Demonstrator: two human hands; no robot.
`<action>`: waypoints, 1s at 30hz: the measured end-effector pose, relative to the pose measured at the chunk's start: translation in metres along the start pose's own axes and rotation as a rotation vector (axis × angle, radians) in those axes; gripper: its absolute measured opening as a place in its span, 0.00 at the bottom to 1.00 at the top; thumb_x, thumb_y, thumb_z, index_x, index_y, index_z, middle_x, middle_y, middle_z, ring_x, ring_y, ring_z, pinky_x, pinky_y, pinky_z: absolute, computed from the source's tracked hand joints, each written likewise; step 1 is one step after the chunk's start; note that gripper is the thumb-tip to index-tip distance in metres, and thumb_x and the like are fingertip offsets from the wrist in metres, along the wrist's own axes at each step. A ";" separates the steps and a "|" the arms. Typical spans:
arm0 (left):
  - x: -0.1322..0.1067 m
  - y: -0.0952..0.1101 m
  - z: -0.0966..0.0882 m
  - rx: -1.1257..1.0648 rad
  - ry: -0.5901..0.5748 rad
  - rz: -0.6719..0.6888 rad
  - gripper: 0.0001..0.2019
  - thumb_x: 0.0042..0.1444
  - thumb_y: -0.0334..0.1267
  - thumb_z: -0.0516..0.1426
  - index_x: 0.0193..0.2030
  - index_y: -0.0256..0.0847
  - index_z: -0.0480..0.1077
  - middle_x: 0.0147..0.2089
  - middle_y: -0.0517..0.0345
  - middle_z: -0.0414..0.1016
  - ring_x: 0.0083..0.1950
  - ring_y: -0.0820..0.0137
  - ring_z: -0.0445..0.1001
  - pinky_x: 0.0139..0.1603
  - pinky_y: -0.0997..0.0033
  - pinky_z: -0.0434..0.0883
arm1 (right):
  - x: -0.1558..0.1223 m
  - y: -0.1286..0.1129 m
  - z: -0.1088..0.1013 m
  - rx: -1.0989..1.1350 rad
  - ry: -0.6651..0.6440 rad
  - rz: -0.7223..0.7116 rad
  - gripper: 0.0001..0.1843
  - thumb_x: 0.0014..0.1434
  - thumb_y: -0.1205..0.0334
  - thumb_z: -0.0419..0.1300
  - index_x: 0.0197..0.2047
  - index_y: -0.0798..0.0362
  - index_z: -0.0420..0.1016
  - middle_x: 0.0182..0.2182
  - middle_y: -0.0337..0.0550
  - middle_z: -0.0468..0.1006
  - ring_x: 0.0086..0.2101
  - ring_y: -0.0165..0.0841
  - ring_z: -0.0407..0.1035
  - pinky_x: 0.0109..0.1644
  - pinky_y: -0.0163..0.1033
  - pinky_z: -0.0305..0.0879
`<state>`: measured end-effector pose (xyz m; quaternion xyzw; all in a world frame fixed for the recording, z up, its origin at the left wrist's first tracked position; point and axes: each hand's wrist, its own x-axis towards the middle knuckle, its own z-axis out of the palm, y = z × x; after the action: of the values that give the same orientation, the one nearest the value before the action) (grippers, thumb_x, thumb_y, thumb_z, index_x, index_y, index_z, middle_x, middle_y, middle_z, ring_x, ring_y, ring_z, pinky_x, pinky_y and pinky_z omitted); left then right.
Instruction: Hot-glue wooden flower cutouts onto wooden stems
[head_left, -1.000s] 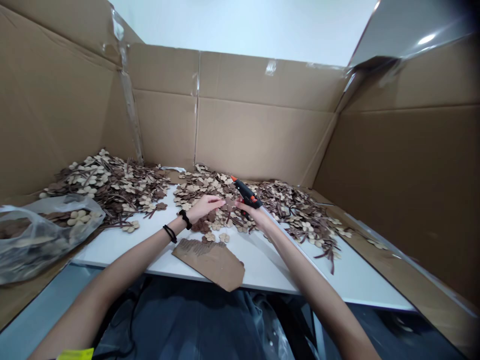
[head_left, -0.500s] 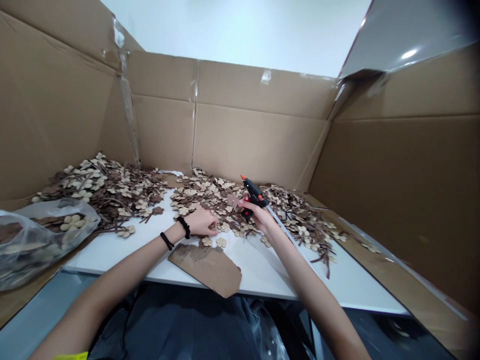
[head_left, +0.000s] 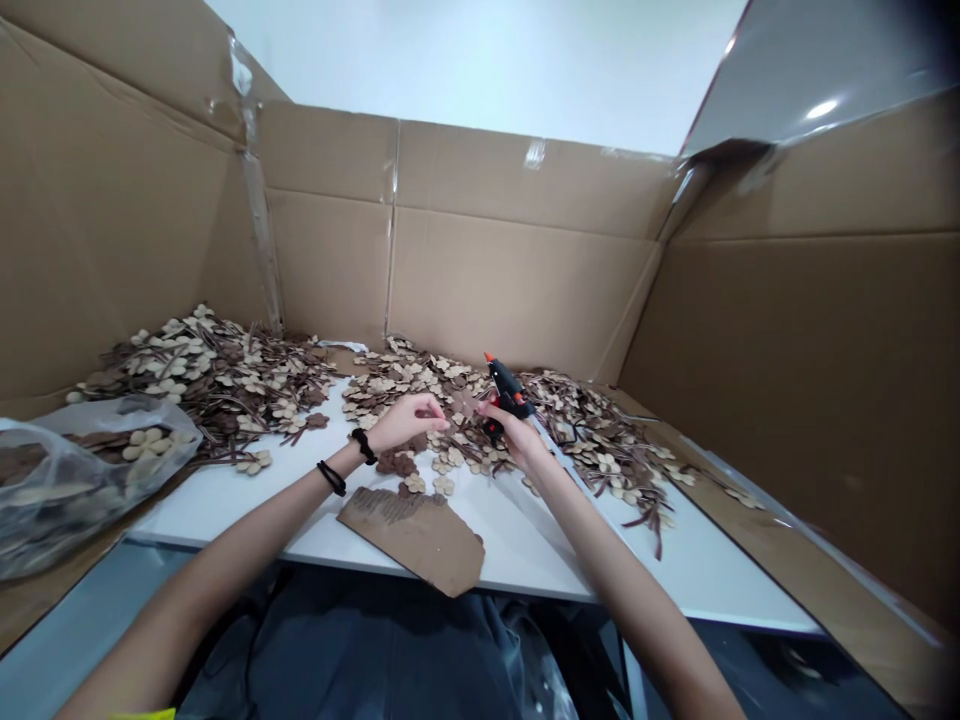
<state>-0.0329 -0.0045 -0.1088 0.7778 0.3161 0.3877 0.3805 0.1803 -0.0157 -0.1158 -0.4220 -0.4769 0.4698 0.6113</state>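
My right hand (head_left: 511, 427) is closed around a black glue gun (head_left: 507, 388) with an orange tip, held upright above the white table (head_left: 517, 530). My left hand (head_left: 409, 418) hovers beside it with fingers pinched together toward a small brown flower-shaped piece (head_left: 463, 403) between the two hands. Below both hands lies a heap of tan and brown wooden flower pieces (head_left: 420, 385). Two black bands circle my left wrist.
Cardboard walls (head_left: 517, 270) enclose the table on three sides. More heaps of flower pieces lie at the left (head_left: 202, 365) and right (head_left: 600, 425). A clear plastic bag of pieces (head_left: 75, 470) sits far left. A torn cardboard scrap (head_left: 416, 530) lies at the table's near edge.
My left hand dropped to the table near the loose pieces, then rose again toward the glue gun. My right hand stayed roughly in place with the gun.
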 end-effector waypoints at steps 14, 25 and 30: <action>-0.004 0.000 0.007 -0.482 0.055 -0.241 0.18 0.45 0.48 0.65 0.32 0.37 0.66 0.37 0.59 0.69 0.32 0.78 0.63 0.32 0.76 0.59 | -0.002 0.016 0.004 -0.266 -0.044 -0.166 0.17 0.41 0.48 0.68 0.29 0.50 0.71 0.30 0.40 0.74 0.35 0.36 0.68 0.47 0.42 0.63; -0.005 0.000 0.012 -0.490 0.064 -0.271 0.19 0.43 0.47 0.66 0.32 0.36 0.66 0.32 0.62 0.67 0.30 0.79 0.64 0.32 0.75 0.61 | -0.004 0.018 0.004 -0.290 -0.134 -0.218 0.14 0.46 0.50 0.66 0.31 0.50 0.71 0.29 0.38 0.72 0.33 0.34 0.66 0.44 0.40 0.62; -0.005 -0.002 0.014 -0.485 0.065 -0.279 0.20 0.43 0.48 0.66 0.32 0.35 0.65 0.31 0.61 0.69 0.28 0.79 0.65 0.30 0.75 0.61 | -0.004 0.015 0.006 -0.298 -0.153 -0.237 0.13 0.45 0.51 0.66 0.29 0.50 0.72 0.30 0.39 0.74 0.34 0.34 0.67 0.46 0.41 0.62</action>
<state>-0.0244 -0.0125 -0.1180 0.6003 0.3302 0.4204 0.5948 0.1715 -0.0166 -0.1303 -0.4119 -0.6324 0.3498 0.5551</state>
